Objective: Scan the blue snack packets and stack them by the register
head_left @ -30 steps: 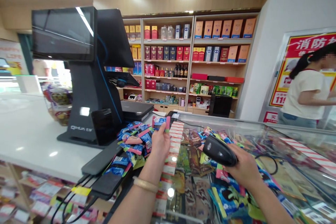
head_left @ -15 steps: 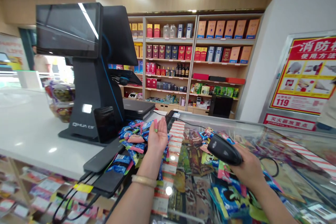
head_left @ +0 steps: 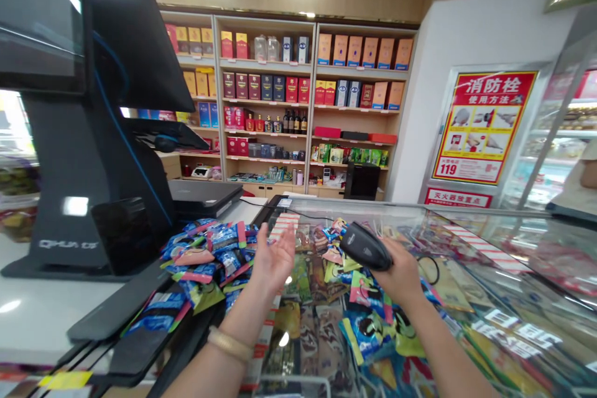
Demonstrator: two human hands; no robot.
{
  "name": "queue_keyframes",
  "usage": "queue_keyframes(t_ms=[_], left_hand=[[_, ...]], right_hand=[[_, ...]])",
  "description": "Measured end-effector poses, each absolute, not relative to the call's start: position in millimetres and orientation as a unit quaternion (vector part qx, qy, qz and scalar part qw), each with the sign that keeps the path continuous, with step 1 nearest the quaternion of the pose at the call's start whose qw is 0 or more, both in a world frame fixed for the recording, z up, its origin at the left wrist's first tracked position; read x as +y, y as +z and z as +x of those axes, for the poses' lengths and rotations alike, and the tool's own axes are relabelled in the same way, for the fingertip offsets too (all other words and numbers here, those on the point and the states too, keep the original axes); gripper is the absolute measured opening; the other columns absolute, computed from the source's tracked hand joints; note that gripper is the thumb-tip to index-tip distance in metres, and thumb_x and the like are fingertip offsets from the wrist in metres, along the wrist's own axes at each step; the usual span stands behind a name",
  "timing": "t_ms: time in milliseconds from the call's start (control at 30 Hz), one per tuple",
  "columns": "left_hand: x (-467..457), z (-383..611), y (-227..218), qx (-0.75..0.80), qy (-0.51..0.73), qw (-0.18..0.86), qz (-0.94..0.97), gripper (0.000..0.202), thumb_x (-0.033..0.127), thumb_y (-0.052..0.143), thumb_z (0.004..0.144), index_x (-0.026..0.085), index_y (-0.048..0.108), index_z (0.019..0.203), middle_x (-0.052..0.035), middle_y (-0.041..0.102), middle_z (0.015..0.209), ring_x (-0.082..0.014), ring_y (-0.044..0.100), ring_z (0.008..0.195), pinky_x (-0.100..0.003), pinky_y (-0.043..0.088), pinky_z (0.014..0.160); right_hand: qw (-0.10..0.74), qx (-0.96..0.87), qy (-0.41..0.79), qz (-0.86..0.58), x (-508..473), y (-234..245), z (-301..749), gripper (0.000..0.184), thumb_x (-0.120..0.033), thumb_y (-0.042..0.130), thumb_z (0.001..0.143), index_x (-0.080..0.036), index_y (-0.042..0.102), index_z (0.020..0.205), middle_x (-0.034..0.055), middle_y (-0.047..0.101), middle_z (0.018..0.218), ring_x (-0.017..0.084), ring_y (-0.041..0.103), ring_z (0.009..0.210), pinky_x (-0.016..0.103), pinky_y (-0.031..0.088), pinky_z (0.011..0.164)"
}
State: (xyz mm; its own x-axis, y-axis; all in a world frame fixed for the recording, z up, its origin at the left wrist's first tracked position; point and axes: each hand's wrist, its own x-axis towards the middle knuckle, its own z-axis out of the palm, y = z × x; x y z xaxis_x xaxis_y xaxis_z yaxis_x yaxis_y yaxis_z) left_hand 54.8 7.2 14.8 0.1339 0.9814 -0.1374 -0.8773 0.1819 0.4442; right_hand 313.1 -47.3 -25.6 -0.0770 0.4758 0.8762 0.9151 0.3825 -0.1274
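My right hand point(head_left: 400, 272) is closed round a black barcode scanner point(head_left: 365, 247) and holds it just above the snack packets point(head_left: 368, 308) spread on the glass counter point(head_left: 471, 236). My left hand point(head_left: 274, 257) hovers open, palm turned right and fingers spread, with nothing in it. It is beside a heap of blue and pink packets point(head_left: 211, 252) at the counter's left end. A bracelet point(head_left: 230, 343) circles my left wrist.
A black checkout terminal point(head_left: 88, 137) with two screens stands on the white counter point(head_left: 28, 317) at left, cables trailing off its front edge. Wooden shelves point(head_left: 298, 99) of boxes and bottles fill the back wall. A red notice point(head_left: 482, 124) hangs at right, and a person's arm point(head_left: 585, 171) shows at the right edge.
My left hand has let go of the pink and blue packet it held up and now hangs open and lower. The view has swung right. The scanner stays in my right hand.
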Motion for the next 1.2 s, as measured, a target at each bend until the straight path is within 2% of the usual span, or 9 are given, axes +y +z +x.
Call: queue_keyframes(t_ms=[67,167,300,433,633,767,867,1000,1200], left_hand=[[-7,73,5,0.282,0.556,0.714,0.319,0.02,0.031,0.067,0.078,0.016,0.057,0.087,-0.0063,0.066,0.081,-0.0121,0.064,0.061,-0.02,0.051,0.052],[-33,95,-10,0.3,0.408,0.545,0.668,0.02,0.029,0.075,0.067,0.017,0.062,0.076,-0.003,0.065,0.075,-0.0138,0.06,0.064,-0.023,0.049,0.059],[-59,108,-29,0.275,0.274,0.309,0.868,0.041,0.037,0.077,0.06,0.022,0.068,0.097,-0.0064,0.065,0.098,-0.0226,0.06,0.088,-0.033,0.048,0.082],[-66,113,-41,0.232,0.217,0.241,0.917,0.065,0.042,0.081,0.052,0.027,0.065,0.113,-0.0093,0.061,0.116,-0.0295,0.056,0.103,-0.039,0.043,0.095],[-59,110,-38,0.196,0.243,0.403,0.86,0.037,0.028,0.068,0.07,0.026,0.069,0.107,-0.0058,0.069,0.103,-0.024,0.062,0.091,-0.034,0.048,0.086],[-44,103,-28,0.236,0.29,0.663,0.648,0.028,0.037,0.06,0.079,0.02,0.07,0.099,-0.0061,0.07,0.084,-0.0168,0.063,0.065,-0.027,0.05,0.06],[-31,98,-22,0.242,0.35,0.773,0.471,0.034,0.039,0.06,0.08,0.017,0.065,0.106,-0.0073,0.069,0.077,-0.0135,0.059,0.05,-0.021,0.043,0.044],[-16,93,-18,0.224,0.48,0.758,0.381,0.034,0.031,0.06,0.082,0.015,0.062,0.111,-0.0065,0.068,0.076,-0.0137,0.06,0.053,-0.021,0.044,0.045],[1,88,-23,0.252,0.643,0.626,0.362,0.034,0.041,0.059,0.082,0.018,0.063,0.107,-0.0058,0.069,0.087,-0.0156,0.062,0.066,-0.023,0.048,0.052]], right_hand=[[0.461,-0.685,-0.236,-0.512,-48,-25,312,0.02,-0.026,0.056,0.073,-0.02,0.065,0.09,0.0075,0.068,0.087,0.023,0.065,0.083,0.032,0.052,0.07],[0.46,-0.682,-0.233,-0.518,-49,-24,310,0.024,-0.025,0.056,0.072,-0.02,0.065,0.093,0.0079,0.068,0.089,0.024,0.064,0.084,0.034,0.052,0.074],[0.468,-0.679,-0.226,-0.519,-49,-23,309,0.024,-0.022,0.057,0.071,-0.021,0.064,0.094,0.0065,0.068,0.086,0.023,0.064,0.082,0.033,0.052,0.075],[0.466,-0.684,-0.216,-0.518,-49,-22,309,0.024,-0.021,0.057,0.069,-0.021,0.064,0.092,0.0061,0.068,0.087,0.022,0.065,0.081,0.03,0.051,0.069],[0.476,-0.678,-0.218,-0.516,-49,-23,309,0.019,-0.022,0.055,0.07,-0.021,0.063,0.087,0.0058,0.067,0.084,0.021,0.063,0.078,0.029,0.05,0.067],[0.488,-0.658,-0.236,-0.523,-50,-21,311,0.015,-0.024,0.054,0.071,-0.021,0.061,0.084,0.0044,0.065,0.078,0.02,0.062,0.074,0.028,0.048,0.065],[0.493,-0.645,-0.253,-0.527,-50,-20,315,0.011,-0.025,0.054,0.072,-0.021,0.06,0.08,0.0033,0.063,0.074,0.019,0.062,0.071,0.027,0.047,0.062],[0.483,-0.65,-0.27,-0.521,-47,-23,321,0.012,-0.028,0.056,0.073,-0.021,0.06,0.082,0.0037,0.064,0.075,0.02,0.063,0.071,0.026,0.047,0.061],[0.466,-0.686,-0.255,-0.498,-46,-28,316,0.02,-0.03,0.056,0.073,-0.021,0.064,0.089,0.0051,0.067,0.082,0.022,0.065,0.079,0.03,0.05,0.068]])
